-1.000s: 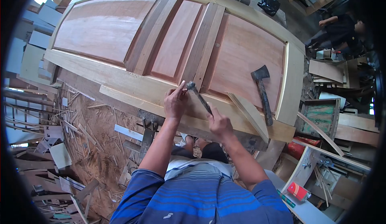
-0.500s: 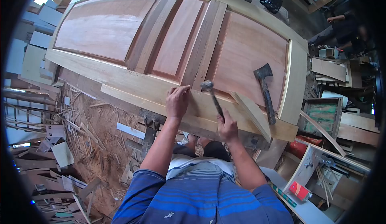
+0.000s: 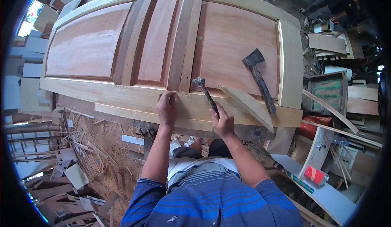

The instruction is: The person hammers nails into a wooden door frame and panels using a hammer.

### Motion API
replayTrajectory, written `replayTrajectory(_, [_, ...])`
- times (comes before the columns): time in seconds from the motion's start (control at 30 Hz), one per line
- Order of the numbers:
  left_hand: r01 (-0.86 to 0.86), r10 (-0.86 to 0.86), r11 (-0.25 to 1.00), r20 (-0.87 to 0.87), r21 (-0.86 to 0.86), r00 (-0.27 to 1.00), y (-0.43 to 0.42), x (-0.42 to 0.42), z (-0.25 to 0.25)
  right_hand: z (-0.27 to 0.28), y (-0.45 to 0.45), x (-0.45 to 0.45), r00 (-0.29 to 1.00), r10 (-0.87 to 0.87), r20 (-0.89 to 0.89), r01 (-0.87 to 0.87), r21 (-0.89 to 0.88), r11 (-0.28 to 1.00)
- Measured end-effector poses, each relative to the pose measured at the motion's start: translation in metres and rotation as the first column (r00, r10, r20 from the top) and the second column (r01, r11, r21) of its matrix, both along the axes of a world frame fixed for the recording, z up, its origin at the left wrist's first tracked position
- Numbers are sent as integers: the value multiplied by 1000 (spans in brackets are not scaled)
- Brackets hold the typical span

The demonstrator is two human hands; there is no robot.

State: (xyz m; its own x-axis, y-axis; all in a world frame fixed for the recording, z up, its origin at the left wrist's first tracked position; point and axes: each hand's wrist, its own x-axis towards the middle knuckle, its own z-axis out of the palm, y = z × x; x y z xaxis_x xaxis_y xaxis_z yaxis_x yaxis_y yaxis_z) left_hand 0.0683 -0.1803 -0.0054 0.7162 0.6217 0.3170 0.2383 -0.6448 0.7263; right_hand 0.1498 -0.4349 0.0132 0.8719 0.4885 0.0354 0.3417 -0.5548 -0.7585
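Observation:
A paneled wooden door (image 3: 240, 39) lies flat in front of me. My right hand (image 3: 222, 123) grips the dark handle of a hammer (image 3: 209, 96), its metal head over the door near the bottom of a dark upright strip. To the left, my left hand (image 3: 167, 111) rests at the door's near rail (image 3: 189, 111) with its fingers curled in. Whatever those fingers hold, if anything, is hidden. A hatchet (image 3: 260, 84) lies across the right panel. Between it and my right hand, a pointed offcut of pale board (image 3: 249, 106) rests on the near rail.
Wood scraps and shavings cover the floor (image 3: 104, 145) at left. On the right stand a green-bottomed wooden tray (image 3: 326, 91), a red container (image 3: 308, 127) and a white shelf holding a red can (image 3: 315, 175). Another person (image 3: 336, 3) is at the upper right.
My view has turned, shifting the door and both hands leftward in the picture. The left hand's fingers are curled in more. The hammer stays in my right hand.

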Motion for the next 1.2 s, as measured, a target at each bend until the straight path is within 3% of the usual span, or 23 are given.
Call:
replayTrajectory(0.03, [26,-22,993,-40,113,999,-4,0,0,-1,0,1,1000,-6,-1,6,12,1000])
replayTrajectory(0.23, [-4,9,995,-46,104,999,-7,1,5,-2,-1,1,999,-31,-9,32,96,995])
replayTrajectory(0.33, [30,-42,985,72,171,997,-9,3,5,1,-1,3,999,-36,-28,39,106,994])
replayTrajectory(0.37, [-99,92,976,43,195,995,-10,2,5,1,-1,3,999,-36,-35,39,102,994])
replayTrajectory(0.47, [-338,333,920,-60,-198,941,-4,16,10,-2,-2,3,997,-34,-64,40,102,994])
replayTrajectory(0.5, [-185,180,982,-100,-46,979,-3,12,12,-2,-2,4,999,-30,-45,34,101,994])
replayTrajectory(0.6, [61,-62,998,-46,-28,997,-6,6,13,-3,-2,2,999,-23,-28,26,106,994])
replayTrajectory(0.73, [57,-68,982,-57,-182,996,-10,8,8,-4,-2,4,999,-25,-36,29,108,994])
replayTrajectory(1.2, [47,-49,998,-53,-35,997,-8,10,6,-3,-1,2,1000,2,7,-2,78,997])
